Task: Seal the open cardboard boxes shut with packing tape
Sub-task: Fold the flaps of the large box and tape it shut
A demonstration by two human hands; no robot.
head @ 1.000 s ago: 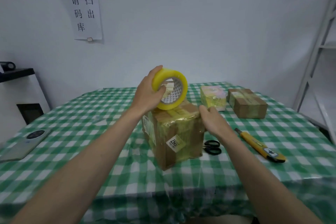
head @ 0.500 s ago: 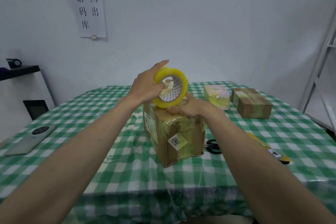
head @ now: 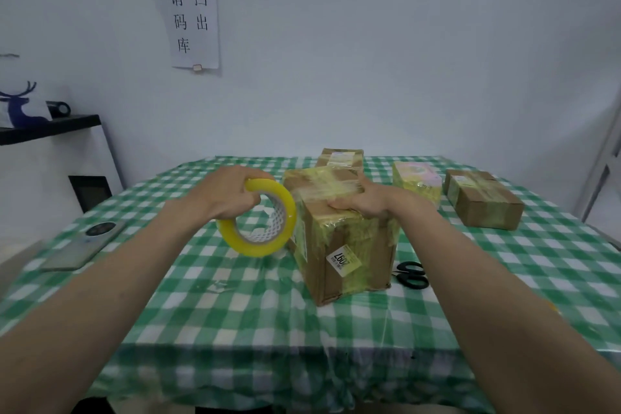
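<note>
A brown cardboard box (head: pixel 353 245), wrapped in yellowish tape and bearing a white label, stands in the middle of the green checked table (head: pixel 235 306). My left hand (head: pixel 228 193) grips a yellow roll of packing tape (head: pixel 260 217) just left of the box, at the height of its upper side wall. A strip of tape runs from the roll across the box top. My right hand (head: pixel 361 202) presses down on the box's top near its front edge, fingers curled over the tape.
Black scissors (head: pixel 411 274) lie right of the box. A taped brown box (head: pixel 484 200), a yellow-pink package (head: pixel 416 181) and another box (head: pixel 341 158) sit farther back. A phone (head: pixel 84 244) lies at the left edge. A white cabinet (head: pixel 50 175) stands at left.
My left hand has carried the tape roll from above the box down to its left side. My right hand has stayed pressing on the box top. The camera has tilted up.
</note>
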